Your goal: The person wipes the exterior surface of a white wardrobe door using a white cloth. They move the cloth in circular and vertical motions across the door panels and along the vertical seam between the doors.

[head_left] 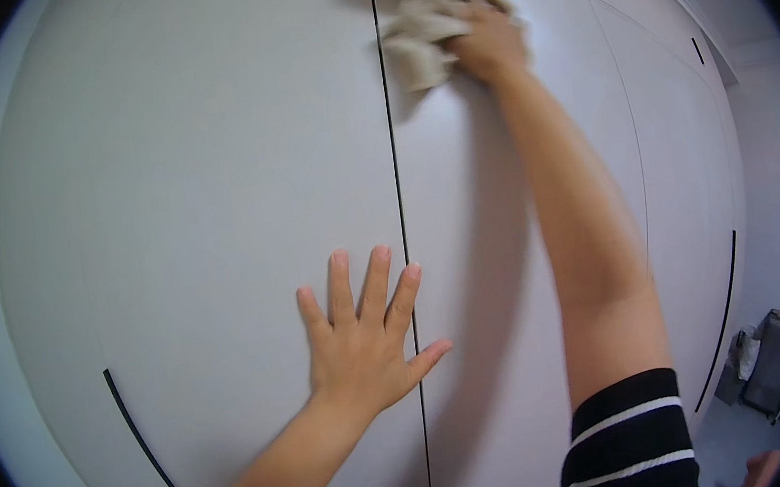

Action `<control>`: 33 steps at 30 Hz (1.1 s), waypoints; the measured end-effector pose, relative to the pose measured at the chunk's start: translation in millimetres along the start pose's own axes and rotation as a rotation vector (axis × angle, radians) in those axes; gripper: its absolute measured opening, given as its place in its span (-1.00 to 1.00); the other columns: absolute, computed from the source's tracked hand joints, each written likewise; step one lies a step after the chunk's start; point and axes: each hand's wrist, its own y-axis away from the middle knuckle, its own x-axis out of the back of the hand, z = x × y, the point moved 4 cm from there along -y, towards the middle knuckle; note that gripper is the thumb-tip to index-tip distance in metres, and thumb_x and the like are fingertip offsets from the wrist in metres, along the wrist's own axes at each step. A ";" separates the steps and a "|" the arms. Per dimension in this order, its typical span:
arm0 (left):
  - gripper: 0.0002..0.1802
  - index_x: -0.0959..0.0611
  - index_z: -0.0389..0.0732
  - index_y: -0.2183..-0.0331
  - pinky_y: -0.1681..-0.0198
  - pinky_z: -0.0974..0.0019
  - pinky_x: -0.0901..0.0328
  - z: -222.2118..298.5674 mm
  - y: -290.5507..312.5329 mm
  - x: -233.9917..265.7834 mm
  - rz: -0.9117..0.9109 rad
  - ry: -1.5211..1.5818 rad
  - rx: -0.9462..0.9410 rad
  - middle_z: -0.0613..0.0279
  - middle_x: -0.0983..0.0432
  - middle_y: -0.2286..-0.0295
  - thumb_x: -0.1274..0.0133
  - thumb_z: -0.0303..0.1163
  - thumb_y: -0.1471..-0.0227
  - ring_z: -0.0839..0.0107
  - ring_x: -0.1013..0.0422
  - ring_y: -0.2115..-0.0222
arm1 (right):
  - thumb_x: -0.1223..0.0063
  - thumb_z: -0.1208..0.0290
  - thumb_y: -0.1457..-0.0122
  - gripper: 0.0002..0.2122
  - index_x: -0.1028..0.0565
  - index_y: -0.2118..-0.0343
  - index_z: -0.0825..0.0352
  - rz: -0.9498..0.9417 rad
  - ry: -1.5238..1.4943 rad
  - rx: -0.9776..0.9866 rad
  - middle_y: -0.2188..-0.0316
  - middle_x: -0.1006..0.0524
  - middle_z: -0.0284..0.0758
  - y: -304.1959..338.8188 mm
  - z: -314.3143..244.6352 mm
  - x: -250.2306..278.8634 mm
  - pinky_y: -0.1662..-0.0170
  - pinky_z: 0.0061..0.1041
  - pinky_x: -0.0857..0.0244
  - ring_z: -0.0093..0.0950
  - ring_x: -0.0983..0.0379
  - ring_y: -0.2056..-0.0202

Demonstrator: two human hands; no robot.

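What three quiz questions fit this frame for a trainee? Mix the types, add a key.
1. What is the right hand holding against the cabinet front?
2. True or false: the left hand is clenched into a fist.
3. What colour are the thin stripes on the black sleeve?
A) red
B) white
C) yellow

Key:
1. A beige cloth.
2. False: its fingers are spread.
3. B.
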 end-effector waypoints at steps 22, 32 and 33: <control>-0.24 -0.43 -0.04 -0.12 -0.06 -0.27 -0.08 24.0 169.4 3.9 -0.353 0.359 -0.339 0.06 -0.19 -0.17 -0.15 0.11 0.07 0.03 -0.07 -0.21 | -0.30 0.20 0.33 -0.59 -0.64 0.26 0.03 -0.295 -0.216 0.745 -0.31 -0.11 -0.26 306.9 -205.8 -29.7 -0.02 0.12 -0.08 -0.05 0.03 -0.30; -0.74 -0.68 -0.20 0.28 0.27 0.33 -0.46 -38.8 326.6 102.8 -0.166 0.718 -0.220 0.20 -0.62 0.34 -0.22 -0.33 0.07 0.36 -0.53 0.46 | -0.10 0.21 -0.02 -0.80 -0.64 0.27 -0.01 -0.847 -0.102 1.215 0.19 -0.55 -0.39 427.7 -216.0 -49.8 -0.35 0.18 0.47 -0.34 -0.30 -0.15; -0.74 -0.68 -0.21 0.28 0.27 0.32 -0.47 -54.4 324.4 110.1 -0.144 0.675 -0.164 0.19 -0.62 0.35 -0.22 -0.34 0.08 0.36 -0.53 0.46 | -0.16 0.12 0.06 -0.72 -0.63 0.25 0.00 -0.760 -0.028 1.041 0.21 -0.56 -0.35 371.5 -239.3 -45.2 -0.32 0.22 0.42 -0.29 -0.34 -0.10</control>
